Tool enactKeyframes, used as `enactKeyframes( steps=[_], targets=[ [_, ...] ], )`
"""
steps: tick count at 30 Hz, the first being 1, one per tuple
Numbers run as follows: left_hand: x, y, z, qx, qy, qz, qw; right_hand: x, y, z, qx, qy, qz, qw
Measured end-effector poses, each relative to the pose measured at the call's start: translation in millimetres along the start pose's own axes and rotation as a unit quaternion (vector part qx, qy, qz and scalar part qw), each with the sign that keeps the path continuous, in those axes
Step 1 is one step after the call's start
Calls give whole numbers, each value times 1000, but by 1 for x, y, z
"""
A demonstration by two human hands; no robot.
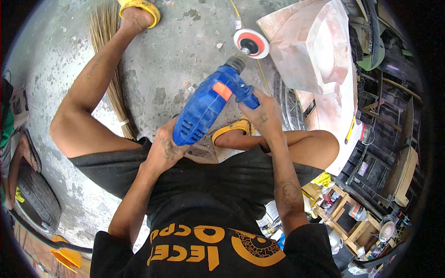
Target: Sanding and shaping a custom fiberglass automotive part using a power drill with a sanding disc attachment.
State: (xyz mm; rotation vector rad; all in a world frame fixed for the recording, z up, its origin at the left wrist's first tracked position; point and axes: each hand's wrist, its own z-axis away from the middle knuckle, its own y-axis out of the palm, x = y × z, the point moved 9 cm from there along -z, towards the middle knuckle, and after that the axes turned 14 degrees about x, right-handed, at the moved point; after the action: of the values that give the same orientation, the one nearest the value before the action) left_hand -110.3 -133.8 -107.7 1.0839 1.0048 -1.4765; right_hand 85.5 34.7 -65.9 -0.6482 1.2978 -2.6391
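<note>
Across my lap I hold a blue power drill (202,109) with an orange patch on its side. A round sanding disc (260,42), white with a red ring and black hub, is fitted in its chuck. My left hand (168,143) is closed round the rear grip, whose underside is hidden. The blue side handle of the drill sits in the closed fingers of my right hand (265,114). To the right of the disc, apart from it by a small gap, stands a large pale moulded panel (311,51) with pinkish, patchy filler.
A straw broom (111,69) lies by my left leg on the concrete floor (185,41). A thin yellow cord (237,16) runs near the disc. Far left are a tyre (34,192) and another person's foot (30,153). Wooden crates (345,217) and clutter fill the right side.
</note>
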Motion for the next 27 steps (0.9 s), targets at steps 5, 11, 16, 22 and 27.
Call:
enactKeyframes(
  steps=[5, 11, 16, 22, 27],
  targets=[
    [5, 4, -11, 18, 3, -40, 999, -18, 7, -3, -20, -12, -72, 997],
    [12, 7, -18, 24, -13, -35, 999, -17, -5, 2, -34, 5, -54, 998],
    [11, 8, -24, 10, 20, -44, 999, -23, -8, 3, -48, 14, -49, 998],
    [8, 11, -26, 13, 4, -48, 999, -29, -8, 4, -51, 13, -52, 997],
    [4, 15, -27, 29, 30, -66, 997, -29, -10, 8, -52, 23, -60, 997]
  ],
)
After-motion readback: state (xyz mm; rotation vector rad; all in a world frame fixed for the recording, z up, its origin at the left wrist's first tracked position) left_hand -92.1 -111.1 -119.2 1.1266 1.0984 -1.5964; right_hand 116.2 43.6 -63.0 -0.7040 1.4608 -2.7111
